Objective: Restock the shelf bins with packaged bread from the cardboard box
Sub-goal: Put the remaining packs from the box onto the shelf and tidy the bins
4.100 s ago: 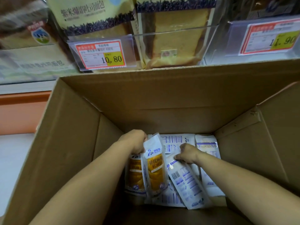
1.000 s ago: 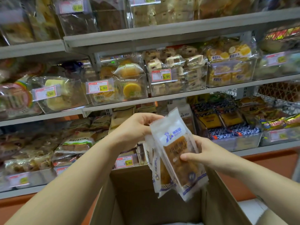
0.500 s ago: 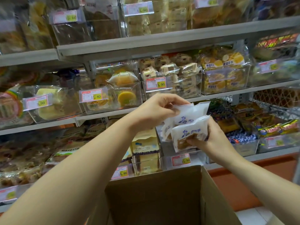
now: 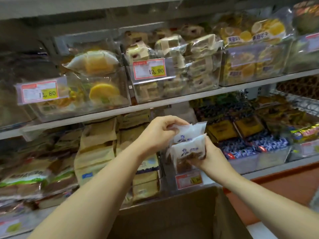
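Pose unchanged since half a second ago, left grip (image 4: 160, 131) pinching upper white packet (image 4: 190, 132), right grip (image 4: 209, 158) clasping lower packet (image 4: 187, 151), brown bread showing through.

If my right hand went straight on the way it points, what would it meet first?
Likely the upper packet, pinched by the left hand, right against the lower packet the right hand holds. Behind them is a bin, though depth is unclear.

Bare forearms (image 4: 103, 178), left hand (image 4: 156, 133), right hand (image 4: 209, 158)
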Motion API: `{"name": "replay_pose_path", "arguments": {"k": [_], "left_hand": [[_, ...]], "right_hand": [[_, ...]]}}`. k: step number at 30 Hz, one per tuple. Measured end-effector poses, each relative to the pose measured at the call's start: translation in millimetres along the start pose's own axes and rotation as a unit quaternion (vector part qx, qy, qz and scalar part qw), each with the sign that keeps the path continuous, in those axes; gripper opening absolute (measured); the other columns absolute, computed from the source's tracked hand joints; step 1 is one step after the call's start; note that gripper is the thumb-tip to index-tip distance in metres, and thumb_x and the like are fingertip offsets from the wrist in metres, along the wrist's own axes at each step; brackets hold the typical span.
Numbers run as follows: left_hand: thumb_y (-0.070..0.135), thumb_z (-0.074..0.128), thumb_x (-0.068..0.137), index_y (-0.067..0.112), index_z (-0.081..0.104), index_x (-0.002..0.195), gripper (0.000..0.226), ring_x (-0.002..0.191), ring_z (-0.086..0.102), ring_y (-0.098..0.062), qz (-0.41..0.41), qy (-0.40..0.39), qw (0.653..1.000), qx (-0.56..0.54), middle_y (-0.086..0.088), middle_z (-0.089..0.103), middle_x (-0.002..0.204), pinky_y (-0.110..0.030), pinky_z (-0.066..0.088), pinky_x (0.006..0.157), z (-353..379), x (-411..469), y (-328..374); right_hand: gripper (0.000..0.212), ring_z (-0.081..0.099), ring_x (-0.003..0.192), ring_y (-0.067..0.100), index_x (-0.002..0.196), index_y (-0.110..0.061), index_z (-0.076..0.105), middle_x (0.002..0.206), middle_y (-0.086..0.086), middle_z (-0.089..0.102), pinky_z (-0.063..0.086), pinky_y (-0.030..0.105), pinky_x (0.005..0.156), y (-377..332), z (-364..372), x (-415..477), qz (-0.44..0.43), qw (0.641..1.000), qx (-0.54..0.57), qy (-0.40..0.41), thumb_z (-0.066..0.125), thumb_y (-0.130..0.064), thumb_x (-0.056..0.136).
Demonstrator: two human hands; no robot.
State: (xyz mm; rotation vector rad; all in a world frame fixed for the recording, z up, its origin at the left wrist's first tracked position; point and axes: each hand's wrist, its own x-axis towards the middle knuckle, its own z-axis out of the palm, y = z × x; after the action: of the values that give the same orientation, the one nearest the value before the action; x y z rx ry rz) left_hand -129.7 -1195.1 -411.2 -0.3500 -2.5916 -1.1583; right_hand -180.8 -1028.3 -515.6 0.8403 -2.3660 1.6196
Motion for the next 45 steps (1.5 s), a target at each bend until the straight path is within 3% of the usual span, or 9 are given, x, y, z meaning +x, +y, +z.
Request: {"name": "replay_pose_path", "arguments": {"k": [8,14,17,21,26,32,38,42,45], "left_hand": [[-0.004,0.052,0.088,0.039,0.059,0.09,0.043,0.096,0.057,0.011,-0.021,0.071,0.997,0.025,0.027,0.06,0.094,-0.007,0.046,0.083,-12,25,-41],[-0.003,0.056,0.086,0.024,0.069,0.105,0.035,0.097,0.06,0.001,0.011,0.044,0.994,0.101,0.014,0.064,0.097,-0.01,0.047,0.085,1,21,-57],[0.0,0.054,0.09,0.018,0.066,0.117,0.035,0.102,0.057,-0.004,-0.033,0.103,0.985,0.131,0.009,0.065,0.107,-0.001,0.038,0.081,2,33,-65],[0.007,0.047,0.096,0.019,0.051,0.136,0.042,0.129,0.046,-0.021,-0.066,0.109,0.973,0.191,-0.004,0.052,0.14,-0.023,0.033,0.105,-6,36,-70],[0.01,0.047,0.095,0.025,0.055,0.13,0.04,0.123,0.05,-0.018,-0.058,0.112,0.956,0.266,0.0,0.056,0.132,-0.025,0.037,0.101,-7,-3,-70],[0.016,0.048,0.095,0.034,0.061,0.119,0.032,0.124,0.042,-0.018,-0.018,0.049,0.925,0.377,0.009,0.055,0.13,-0.034,0.031,0.094,4,-34,-77],[0.012,0.057,0.09,0.026,0.067,0.112,0.027,0.127,0.044,-0.025,0.028,0.035,0.92,0.39,0.002,0.057,0.132,-0.047,0.029,0.105,2,-41,-84],[0.008,0.06,0.082,0.02,0.069,0.102,0.024,0.116,0.055,-0.025,0.088,0.077,0.928,0.354,-0.002,0.064,0.119,-0.051,0.036,0.104,0,-63,-87],[0.014,0.047,0.085,0.017,0.067,0.102,0.026,0.102,0.058,-0.018,0.122,0.094,0.939,0.307,0.001,0.064,0.108,-0.038,0.046,0.091,5,-94,-85]], "right_hand": [[0.072,0.061,0.106,0.005,0.129,-0.02,0.045,0.112,-0.006,0.065,0.051,0.023,0.089,24,36,52,0.033,0.999,0.018,-0.038,0.083,-0.016,0.068],[0.057,0.059,0.1,0.003,0.117,-0.02,0.05,0.102,-0.017,0.057,0.047,0.009,0.077,36,45,45,0.04,0.992,-0.045,-0.108,0.081,-0.019,0.07],[0.062,0.058,0.108,0.009,0.125,-0.019,0.05,0.11,-0.011,0.06,0.048,0.021,0.087,41,47,63,0.045,0.992,-0.057,-0.103,0.078,-0.02,0.07],[0.057,0.06,0.103,0.025,0.128,-0.016,0.048,0.112,0.006,0.063,0.048,0.03,0.08,57,56,82,0.097,0.976,-0.182,-0.069,0.072,-0.03,0.078],[0.041,0.059,0.091,0.027,0.113,-0.007,0.052,0.094,0.006,0.057,0.041,0.026,0.069,52,60,80,0.105,0.972,-0.211,-0.002,0.07,-0.03,0.084],[0.047,0.057,0.109,0.023,0.136,-0.024,0.047,0.122,0.006,0.059,0.046,0.032,0.093,48,75,73,0.108,0.922,-0.26,-0.266,0.055,-0.014,0.091],[0.062,0.052,0.111,0.026,0.145,-0.027,0.031,0.131,0.01,0.05,0.042,0.033,0.091,42,83,81,0.129,0.897,-0.298,-0.299,0.047,-0.001,0.091],[0.045,0.056,0.111,0.023,0.135,-0.021,0.049,0.127,0.009,0.057,0.044,0.03,0.092,27,80,65,0.116,0.931,-0.253,-0.235,0.048,-0.005,0.092],[0.03,0.06,0.103,0.011,0.122,-0.022,0.06,0.114,-0.003,0.065,0.047,0.022,0.086,6,62,32,-0.011,0.966,-0.233,-0.109,0.054,-0.017,0.094]]}}
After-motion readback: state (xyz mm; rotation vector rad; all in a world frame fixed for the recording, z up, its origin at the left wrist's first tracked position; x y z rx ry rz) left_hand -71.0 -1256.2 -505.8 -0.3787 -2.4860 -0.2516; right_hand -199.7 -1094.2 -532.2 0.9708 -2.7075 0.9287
